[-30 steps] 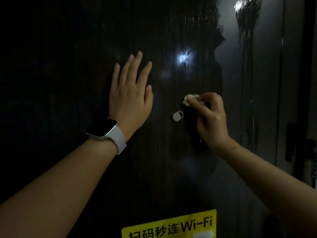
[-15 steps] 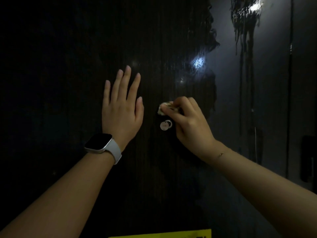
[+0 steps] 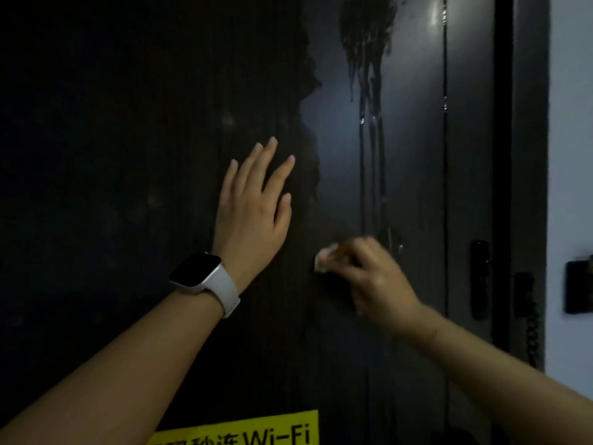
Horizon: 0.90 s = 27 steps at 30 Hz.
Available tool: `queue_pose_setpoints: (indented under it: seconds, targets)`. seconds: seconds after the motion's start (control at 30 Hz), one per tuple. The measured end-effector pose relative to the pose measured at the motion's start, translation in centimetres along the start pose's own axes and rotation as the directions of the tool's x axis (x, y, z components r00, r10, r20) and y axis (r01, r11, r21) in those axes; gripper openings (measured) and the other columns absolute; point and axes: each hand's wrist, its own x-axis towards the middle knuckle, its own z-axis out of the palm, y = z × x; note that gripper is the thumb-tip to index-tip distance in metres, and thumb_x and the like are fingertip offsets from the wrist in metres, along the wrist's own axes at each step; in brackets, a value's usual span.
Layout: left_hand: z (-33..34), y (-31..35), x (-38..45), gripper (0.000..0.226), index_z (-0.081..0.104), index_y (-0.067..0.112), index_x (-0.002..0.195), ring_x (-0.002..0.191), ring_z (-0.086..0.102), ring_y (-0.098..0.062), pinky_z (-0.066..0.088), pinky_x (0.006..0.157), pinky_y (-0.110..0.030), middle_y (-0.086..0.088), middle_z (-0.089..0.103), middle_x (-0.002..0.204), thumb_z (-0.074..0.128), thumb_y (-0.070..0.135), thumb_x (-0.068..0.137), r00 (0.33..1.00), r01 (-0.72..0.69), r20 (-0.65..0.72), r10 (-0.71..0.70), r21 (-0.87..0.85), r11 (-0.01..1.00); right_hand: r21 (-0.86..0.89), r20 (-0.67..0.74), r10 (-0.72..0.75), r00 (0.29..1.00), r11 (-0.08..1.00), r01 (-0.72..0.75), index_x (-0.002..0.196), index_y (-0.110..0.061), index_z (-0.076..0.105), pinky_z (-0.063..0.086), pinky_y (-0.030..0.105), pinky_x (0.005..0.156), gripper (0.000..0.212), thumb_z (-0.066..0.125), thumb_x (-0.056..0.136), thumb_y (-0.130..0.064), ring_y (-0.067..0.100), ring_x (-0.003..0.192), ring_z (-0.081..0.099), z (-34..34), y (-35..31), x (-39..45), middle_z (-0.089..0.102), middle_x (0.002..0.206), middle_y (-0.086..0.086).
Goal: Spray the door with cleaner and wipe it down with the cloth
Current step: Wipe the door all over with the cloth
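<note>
A dark, glossy door (image 3: 128,155) fills the view, with wet cleaner streaks (image 3: 369,75) running down its upper right part. My left hand (image 3: 253,213) lies flat on the door with fingers spread, a smartwatch on its wrist. Just to its right and lower, my right hand (image 3: 372,277) is closed on a small pale cloth (image 3: 322,261) pressed against the door; only the cloth's left end shows. The hand is motion-blurred. No spray bottle is in view.
A yellow Wi-Fi sticker (image 3: 237,430) sits at the door's lower middle. A dark door handle (image 3: 479,277) and the frame edge stand at the right. Beyond them is a white wall with a dark fixture (image 3: 579,287).
My right hand has slid the cloth down over the small round peephole, which no longer shows. My view has shifted left, so the handle and the wall now appear. The left hand stays flat on the door.
</note>
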Motion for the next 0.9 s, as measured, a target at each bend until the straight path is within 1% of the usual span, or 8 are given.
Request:
queue_pose_setpoints:
  seconds: [0.1,0.23,0.33,0.47,0.53,0.6,0.77,0.9]
  targets:
    - [2.2,2.1,1.3,0.051,0.028,0.022,0.151,0.149,0.011,-0.019,0.007,0.121,-0.042,-0.004,0.016,0.162,0.036,0.03,0.101,0.999,-0.012,-0.036,0.012,0.014,1.0,-0.012,-0.23,0.145,0.962,0.988,-0.152,0.116,-0.007,0.07,0.048,0.04,0.076,0.036,0.038,0.099,-0.011,0.034,0.09,0.056,-3.5,5.5,3.1,0.058,0.098,0.018]
    - [4.8,3.5,1.9,0.054,0.021,0.021,0.153,0.15,0.009,-0.023,0.006,0.121,-0.048,-0.007,0.012,0.163,0.026,0.036,0.102,0.997,0.059,-0.052,-0.052,0.138,0.989,-0.039,-0.352,0.268,0.897,0.953,-0.3,0.116,-0.009,0.07,0.046,0.031,0.08,0.035,0.044,0.094,-0.016,0.032,0.095,0.053,-5.3,9.1,5.0,0.053,0.1,0.018]
    - [5.6,3.4,1.6,0.055,0.018,0.02,0.154,0.15,0.009,-0.024,0.007,0.121,-0.049,-0.008,0.011,0.163,0.026,0.037,0.103,0.997,0.053,-0.07,-0.04,0.197,0.979,-0.038,-0.315,0.192,0.929,0.976,-0.215,0.12,-0.007,0.068,0.043,0.029,0.079,0.032,0.046,0.097,-0.01,0.027,0.094,0.052,-3.3,7.6,0.5,0.051,0.103,0.014]
    - [5.7,3.4,1.7,0.054,0.018,0.021,0.154,0.15,0.008,-0.024,0.008,0.121,-0.05,-0.008,0.011,0.163,0.026,0.036,0.103,0.995,0.051,-0.091,-0.032,0.208,0.977,0.021,-0.107,0.037,0.994,0.999,-0.035,0.128,-0.006,0.06,0.047,0.03,0.081,0.036,0.037,0.103,-0.019,0.021,0.097,0.052,-1.0,3.8,-8.6,0.05,0.114,0.007]
    - [5.7,3.4,1.6,0.054,0.018,0.02,0.154,0.151,0.008,-0.024,0.007,0.121,-0.05,-0.008,0.011,0.163,0.026,0.036,0.103,0.995,0.054,-0.092,-0.035,0.209,0.976,0.005,-0.034,-0.005,0.999,1.0,0.005,0.126,-0.007,0.06,0.048,0.031,0.076,0.039,0.031,0.104,-0.021,0.023,0.093,0.053,-1.5,3.9,-9.0,0.051,0.113,0.007]
    - [5.8,3.4,1.6,0.054,0.019,0.02,0.154,0.151,0.008,-0.024,0.007,0.121,-0.05,-0.008,0.011,0.163,0.026,0.036,0.103,0.995,0.05,-0.092,-0.032,0.209,0.977,-0.012,-0.068,0.015,0.998,1.0,-0.016,0.12,-0.007,0.065,0.047,0.032,0.074,0.041,0.031,0.104,-0.023,0.025,0.09,0.055,-2.6,5.4,-6.2,0.057,0.108,0.011]
    - [5.8,3.4,1.6,0.055,0.019,0.02,0.154,0.151,0.008,-0.024,0.006,0.121,-0.049,-0.008,0.011,0.163,0.028,0.036,0.103,0.995,0.044,-0.101,-0.024,0.194,0.98,-0.059,-0.316,0.24,0.918,0.961,-0.271,0.115,-0.008,0.069,0.046,0.031,0.073,0.033,0.045,0.093,-0.014,0.026,0.09,0.051,-5.1,9.3,2.0,0.056,0.098,0.016]
    - [5.7,3.4,1.6,0.055,0.018,0.02,0.154,0.151,0.008,-0.024,0.006,0.121,-0.05,-0.009,0.01,0.163,0.028,0.036,0.103,0.995,0.039,-0.099,-0.02,0.196,0.98,0.017,-0.269,0.185,0.945,0.982,-0.188,0.123,-0.007,0.065,0.047,0.034,0.077,0.035,0.041,0.1,-0.014,0.027,0.092,0.054,-3.0,6.9,-3.1,0.056,0.102,0.016]
